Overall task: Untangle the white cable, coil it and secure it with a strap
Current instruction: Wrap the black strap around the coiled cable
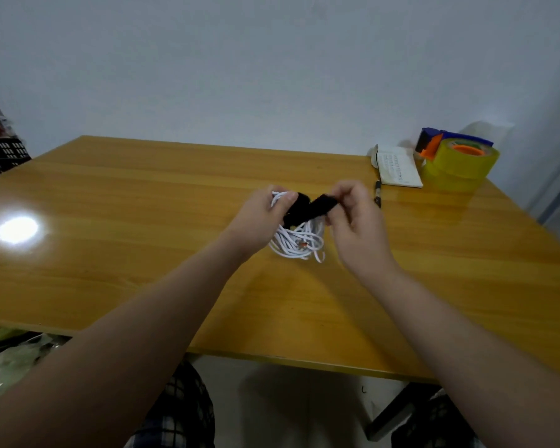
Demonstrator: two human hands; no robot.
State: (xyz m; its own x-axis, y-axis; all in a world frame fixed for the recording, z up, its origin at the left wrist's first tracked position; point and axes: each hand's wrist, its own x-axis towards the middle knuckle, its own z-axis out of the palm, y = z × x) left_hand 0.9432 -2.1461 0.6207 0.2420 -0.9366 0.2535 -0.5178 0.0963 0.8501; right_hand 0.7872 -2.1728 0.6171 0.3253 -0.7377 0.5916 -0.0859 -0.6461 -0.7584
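The white cable [299, 242] is gathered in a loose coil above the middle of the wooden table [143, 253]. My left hand [262, 218] grips the top of the coil, with some loops showing above its fingers. A black strap [307, 210] wraps over the coil near that hand. My right hand [353, 218] pinches the strap's free end between thumb and fingers, pulling it up to the right. The lower loops and one cable end hang down toward the tabletop.
At the back right of the table stand a yellow tape roll in a blue and orange dispenser [459, 160], a small white booklet [398, 168] and a dark pen [377, 194]. A black crate [0, 158] stands off the table's left side.
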